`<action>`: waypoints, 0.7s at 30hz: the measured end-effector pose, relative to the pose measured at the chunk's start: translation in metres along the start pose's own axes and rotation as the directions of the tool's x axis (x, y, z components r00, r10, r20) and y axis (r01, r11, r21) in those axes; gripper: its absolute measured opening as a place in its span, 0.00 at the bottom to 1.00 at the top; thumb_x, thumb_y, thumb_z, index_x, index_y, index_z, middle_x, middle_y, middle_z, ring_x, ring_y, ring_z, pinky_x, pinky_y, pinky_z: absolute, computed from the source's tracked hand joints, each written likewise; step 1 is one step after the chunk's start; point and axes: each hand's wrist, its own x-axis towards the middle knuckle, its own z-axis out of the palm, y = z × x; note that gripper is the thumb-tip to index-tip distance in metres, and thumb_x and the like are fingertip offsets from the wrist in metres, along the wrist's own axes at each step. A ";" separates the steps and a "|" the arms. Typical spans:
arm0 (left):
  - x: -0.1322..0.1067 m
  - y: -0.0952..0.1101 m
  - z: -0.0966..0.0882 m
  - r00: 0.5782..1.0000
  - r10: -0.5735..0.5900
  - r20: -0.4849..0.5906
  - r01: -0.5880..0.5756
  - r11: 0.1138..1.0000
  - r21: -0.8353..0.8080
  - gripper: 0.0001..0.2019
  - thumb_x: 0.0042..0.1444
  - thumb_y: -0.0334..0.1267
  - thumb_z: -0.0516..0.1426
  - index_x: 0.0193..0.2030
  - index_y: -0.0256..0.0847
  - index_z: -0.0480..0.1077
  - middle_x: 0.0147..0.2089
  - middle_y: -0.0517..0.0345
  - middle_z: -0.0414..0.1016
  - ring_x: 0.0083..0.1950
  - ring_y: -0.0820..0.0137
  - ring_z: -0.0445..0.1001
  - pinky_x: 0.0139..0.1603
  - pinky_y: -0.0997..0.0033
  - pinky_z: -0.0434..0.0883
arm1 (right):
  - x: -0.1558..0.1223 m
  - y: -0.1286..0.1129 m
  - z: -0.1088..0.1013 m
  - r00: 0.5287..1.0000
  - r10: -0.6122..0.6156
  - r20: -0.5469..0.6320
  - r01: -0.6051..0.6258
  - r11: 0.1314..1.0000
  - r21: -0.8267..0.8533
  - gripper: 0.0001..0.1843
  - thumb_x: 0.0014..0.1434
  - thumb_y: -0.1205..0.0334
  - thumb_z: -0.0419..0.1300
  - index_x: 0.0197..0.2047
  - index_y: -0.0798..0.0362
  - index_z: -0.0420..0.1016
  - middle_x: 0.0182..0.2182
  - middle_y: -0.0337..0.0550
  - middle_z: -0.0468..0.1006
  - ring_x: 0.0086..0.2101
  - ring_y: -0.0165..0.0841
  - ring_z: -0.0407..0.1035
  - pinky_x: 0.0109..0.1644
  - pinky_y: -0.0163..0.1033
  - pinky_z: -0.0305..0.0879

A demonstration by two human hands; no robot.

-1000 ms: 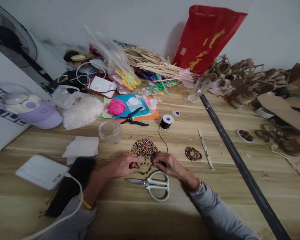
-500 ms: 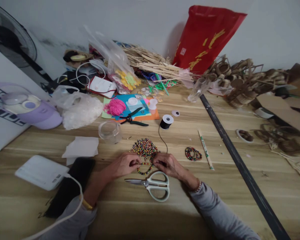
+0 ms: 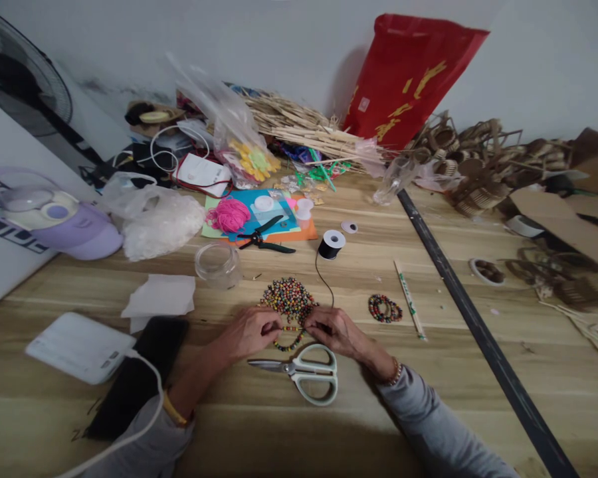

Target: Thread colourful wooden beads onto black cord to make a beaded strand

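Observation:
My left hand and my right hand rest on the wooden table, fingers pinched. Between them hangs a short strand of coloured beads on black cord, each hand pinching one end. Just beyond lies a pile of loose coloured beads. The cord runs up from my right hand to a black spool. Pale green scissors lie right below my hands. Finished bead bracelets sit to the right.
A glass jar, black pliers on coloured paper, pink yarn, and a white tissue lie left of centre. A white device and black phone sit near left. A black bar crosses the right side; wicker items behind.
My hands stay pinched on the strand with only slight finger movement. The view has shifted a little downward.

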 end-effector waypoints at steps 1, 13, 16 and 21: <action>0.000 0.000 0.001 1.000 0.012 -0.012 -0.012 1.000 -0.005 0.04 0.49 0.28 0.58 0.29 0.39 0.73 0.21 0.65 0.65 0.25 0.75 0.63 0.29 0.77 0.58 | 0.000 0.000 0.000 1.000 0.001 -0.002 -0.001 1.000 -0.001 0.09 0.64 0.64 0.52 0.33 0.55 0.70 0.28 0.44 0.72 0.28 0.30 0.65 0.33 0.32 0.61; 0.001 0.000 0.014 0.993 0.097 -0.065 -0.095 0.995 0.030 0.06 0.52 0.26 0.56 0.31 0.39 0.72 0.26 0.61 0.71 0.30 0.72 0.68 0.33 0.75 0.62 | 0.000 0.000 0.001 1.000 0.002 -0.006 -0.002 1.000 -0.004 0.10 0.64 0.63 0.52 0.33 0.55 0.70 0.27 0.43 0.72 0.28 0.30 0.65 0.33 0.32 0.61; 0.001 0.000 0.015 0.993 0.093 -0.068 -0.090 0.995 0.044 0.06 0.51 0.26 0.55 0.31 0.40 0.71 0.25 0.62 0.69 0.29 0.72 0.67 0.32 0.75 0.61 | 0.000 0.001 0.001 1.000 0.005 -0.008 -0.005 1.000 -0.009 0.10 0.64 0.62 0.52 0.33 0.55 0.70 0.26 0.42 0.71 0.27 0.29 0.64 0.32 0.32 0.60; 0.001 0.000 0.014 0.994 0.093 -0.065 -0.089 0.994 0.062 0.07 0.49 0.24 0.56 0.31 0.40 0.71 0.25 0.62 0.69 0.28 0.73 0.67 0.31 0.76 0.61 | 0.001 -0.001 0.000 1.000 -0.001 -0.013 0.001 1.000 0.005 0.10 0.64 0.62 0.51 0.33 0.55 0.70 0.27 0.43 0.72 0.28 0.30 0.65 0.32 0.32 0.61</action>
